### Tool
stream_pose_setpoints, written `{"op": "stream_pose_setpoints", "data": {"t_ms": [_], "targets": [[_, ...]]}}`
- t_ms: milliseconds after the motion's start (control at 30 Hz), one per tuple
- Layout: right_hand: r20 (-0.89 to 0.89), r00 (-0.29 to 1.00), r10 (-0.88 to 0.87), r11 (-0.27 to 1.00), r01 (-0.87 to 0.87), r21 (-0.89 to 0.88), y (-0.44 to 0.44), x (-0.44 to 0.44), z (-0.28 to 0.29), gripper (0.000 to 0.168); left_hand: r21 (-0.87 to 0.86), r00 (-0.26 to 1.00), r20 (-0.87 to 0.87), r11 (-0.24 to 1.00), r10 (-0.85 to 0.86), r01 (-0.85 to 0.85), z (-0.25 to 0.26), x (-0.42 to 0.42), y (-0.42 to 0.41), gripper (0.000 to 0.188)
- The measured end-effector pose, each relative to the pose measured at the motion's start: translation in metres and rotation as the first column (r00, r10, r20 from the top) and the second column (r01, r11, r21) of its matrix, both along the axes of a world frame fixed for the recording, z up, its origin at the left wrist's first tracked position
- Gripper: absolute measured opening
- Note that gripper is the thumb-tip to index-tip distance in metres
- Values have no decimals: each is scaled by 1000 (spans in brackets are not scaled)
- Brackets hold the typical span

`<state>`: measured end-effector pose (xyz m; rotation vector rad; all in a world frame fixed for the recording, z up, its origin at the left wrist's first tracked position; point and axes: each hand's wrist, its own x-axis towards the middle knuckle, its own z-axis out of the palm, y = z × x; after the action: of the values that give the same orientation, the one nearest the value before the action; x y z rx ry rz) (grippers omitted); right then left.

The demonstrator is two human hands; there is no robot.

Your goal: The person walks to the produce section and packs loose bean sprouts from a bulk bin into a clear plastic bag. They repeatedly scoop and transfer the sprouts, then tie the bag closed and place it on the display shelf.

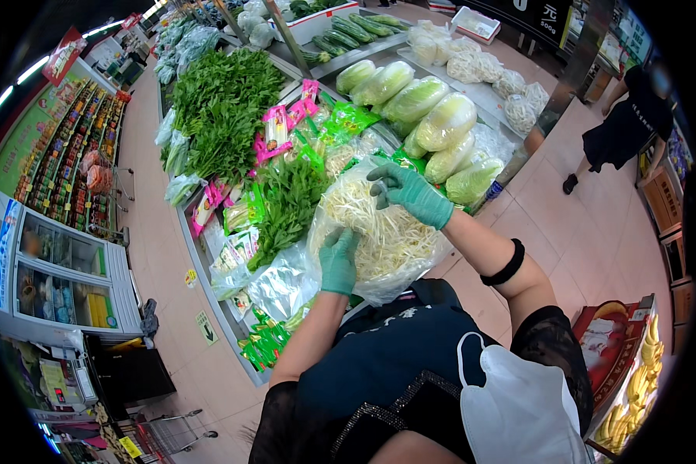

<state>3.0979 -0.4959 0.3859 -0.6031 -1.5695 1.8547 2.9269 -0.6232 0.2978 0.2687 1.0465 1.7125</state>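
Observation:
A large clear plastic bag of bean sprouts (pixel 400 246) lies open before me on the vegetable display. My left hand (pixel 339 264), in a green glove, is at the bag's left side, its fingertips among the sprouts; whether it grips anything cannot be told. Over the upper right part of the sprouts is my right hand (pixel 412 191), also gloved in green, with bent, spread fingers. Loose leafy greens (pixel 287 209) lie left of the bag. Behind it are green and pink packets (pixel 275 130) and plastic-wrapped napa cabbages (pixel 446 122).
A big heap of leafy greens (pixel 226 104) covers the display's left part. Cucumbers or similar green vegetables (pixel 354 32) lie farther back. A metal post (pixel 574 64) rises at the right. Another person (pixel 632 122) stands in the right aisle. A shopping cart (pixel 174 432) is at lower left.

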Motion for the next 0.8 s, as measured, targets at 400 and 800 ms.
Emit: {"op": "stream_pose_setpoints", "data": {"t_ms": [400, 800], "targets": [[21, 988, -156, 985, 157, -73, 42, -2, 26, 36, 67, 894, -438, 989, -89, 131, 51, -23, 1, 14], [175, 953, -248, 962, 263, -74, 61, 33, 61, 33, 86, 854, -499, 973, -144, 215, 97, -55, -8, 15]]}}
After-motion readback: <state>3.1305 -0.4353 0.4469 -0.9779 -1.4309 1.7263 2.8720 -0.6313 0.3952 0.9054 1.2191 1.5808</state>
